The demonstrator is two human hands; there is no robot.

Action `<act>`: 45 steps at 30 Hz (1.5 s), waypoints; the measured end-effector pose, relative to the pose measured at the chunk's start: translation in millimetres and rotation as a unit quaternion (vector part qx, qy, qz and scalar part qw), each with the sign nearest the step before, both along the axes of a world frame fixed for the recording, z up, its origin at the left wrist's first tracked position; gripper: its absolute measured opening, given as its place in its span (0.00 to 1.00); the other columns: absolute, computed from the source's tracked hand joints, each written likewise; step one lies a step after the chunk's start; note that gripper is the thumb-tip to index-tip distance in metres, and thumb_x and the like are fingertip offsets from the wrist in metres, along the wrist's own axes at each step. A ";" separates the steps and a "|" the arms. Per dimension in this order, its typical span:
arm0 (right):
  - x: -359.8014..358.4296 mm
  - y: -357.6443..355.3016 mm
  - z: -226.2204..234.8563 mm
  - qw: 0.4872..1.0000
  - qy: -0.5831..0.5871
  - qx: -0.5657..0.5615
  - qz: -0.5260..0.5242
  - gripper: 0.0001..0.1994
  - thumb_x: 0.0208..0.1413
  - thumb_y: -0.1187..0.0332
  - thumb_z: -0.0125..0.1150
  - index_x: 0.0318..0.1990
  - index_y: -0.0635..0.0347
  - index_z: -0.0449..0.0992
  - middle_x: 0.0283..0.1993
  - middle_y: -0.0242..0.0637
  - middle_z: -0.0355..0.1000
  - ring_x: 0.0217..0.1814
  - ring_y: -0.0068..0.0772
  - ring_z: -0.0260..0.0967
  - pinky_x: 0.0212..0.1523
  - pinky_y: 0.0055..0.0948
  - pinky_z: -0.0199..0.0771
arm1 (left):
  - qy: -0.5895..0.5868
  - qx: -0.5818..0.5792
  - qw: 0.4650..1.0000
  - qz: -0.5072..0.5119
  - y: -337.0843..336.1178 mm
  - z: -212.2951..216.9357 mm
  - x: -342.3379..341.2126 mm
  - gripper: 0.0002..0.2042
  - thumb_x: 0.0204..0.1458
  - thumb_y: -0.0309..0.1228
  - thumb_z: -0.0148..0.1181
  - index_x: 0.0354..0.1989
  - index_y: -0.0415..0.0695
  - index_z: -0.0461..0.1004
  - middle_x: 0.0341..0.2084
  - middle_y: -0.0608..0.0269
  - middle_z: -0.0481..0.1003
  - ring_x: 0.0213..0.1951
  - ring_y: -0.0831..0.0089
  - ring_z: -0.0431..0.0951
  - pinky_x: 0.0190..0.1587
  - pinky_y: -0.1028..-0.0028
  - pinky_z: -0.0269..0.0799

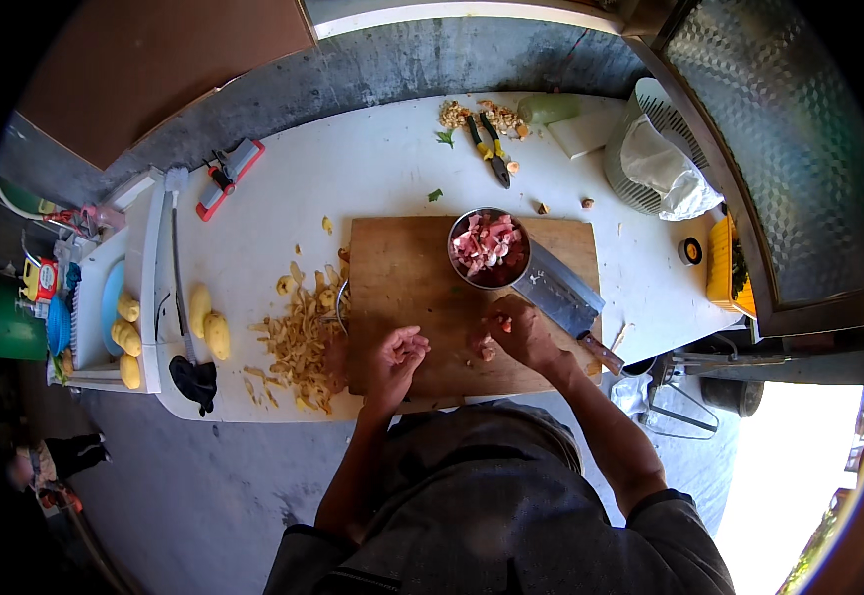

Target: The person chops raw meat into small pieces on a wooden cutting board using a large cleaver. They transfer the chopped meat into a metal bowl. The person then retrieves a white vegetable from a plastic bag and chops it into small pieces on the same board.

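White tabletop (392,169) fills the middle of the frame, with grey floor below it and a metal-clad door at the upper right. At centre lies a wooden board (412,288).

On the board's upper right stands a steel bowl (489,248) of cut raw meat. Just right of the bowl a cleaver (563,297) lies flat, its blade touching the bowl's rim and its handle pointing to the lower right.

The left hand (397,355) rests on the board's lower middle, fingers curled loosely inward; whether it holds anything cannot be told. The right hand (519,332) sits just below the bowl, fingers bent and pinching a small meat piece (504,323); another bit of meat (488,352) lies on the board at its left edge.

Left of the board spreads a heap of peels (303,342). Further left lie two peeled potatoes (209,322), and more potatoes (126,337) sit in a tray at the far left. A red-and-grey tool (231,177) lies at the upper left of the table. Pliers (492,149) with yellow handles lie at top centre, beside scraps. At the upper right stands a mesh basket (630,169) with crumpled white plastic in it.
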State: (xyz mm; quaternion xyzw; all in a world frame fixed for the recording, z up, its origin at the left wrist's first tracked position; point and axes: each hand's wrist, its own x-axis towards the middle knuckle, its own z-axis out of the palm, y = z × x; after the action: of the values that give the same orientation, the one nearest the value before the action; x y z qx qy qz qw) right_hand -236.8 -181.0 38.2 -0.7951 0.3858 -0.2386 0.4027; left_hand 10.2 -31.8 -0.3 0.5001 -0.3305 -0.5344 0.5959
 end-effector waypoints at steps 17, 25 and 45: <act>-7.8 10.1 9.2 0.972 0.083 -0.065 0.212 0.09 0.64 0.66 0.66 0.49 0.55 0.78 0.53 0.44 0.71 0.58 0.55 0.73 0.54 0.49 0.80 | -0.196 0.027 0.978 -0.064 2.4 4.0 -15.4 0.19 0.63 0.19 0.64 0.62 0.36 0.74 0.47 0.59 0.80 0.48 0.76 0.81 0.52 0.75 0.77; -1.8 12.7 -14.8 0.955 0.114 -0.109 0.252 0.12 0.58 0.70 0.67 0.49 0.58 0.80 0.52 0.47 0.75 0.52 0.55 0.78 0.49 0.48 0.83 | -0.240 0.020 0.969 -0.059 8.6 9.5 -15.2 0.18 0.63 0.19 0.64 0.61 0.34 0.74 0.45 0.57 0.81 0.47 0.75 0.82 0.51 0.74 0.78; 14.4 -7.6 45.3 0.991 -0.058 -0.091 0.085 0.07 0.58 0.71 0.65 0.42 0.60 0.78 0.41 0.49 0.78 0.45 0.59 0.77 0.48 0.50 0.79 | -0.204 0.042 0.976 -0.061 18.2 1.6 -12.5 0.18 0.63 0.22 0.64 0.62 0.36 0.74 0.45 0.58 0.80 0.47 0.74 0.81 0.52 0.74 0.78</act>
State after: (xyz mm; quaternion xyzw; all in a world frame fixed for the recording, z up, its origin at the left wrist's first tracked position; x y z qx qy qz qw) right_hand -222.4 -188.6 83.5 -0.8431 0.2697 -0.2827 0.3694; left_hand -2.3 -13.6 1.2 0.6018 -0.4521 -0.4703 0.4607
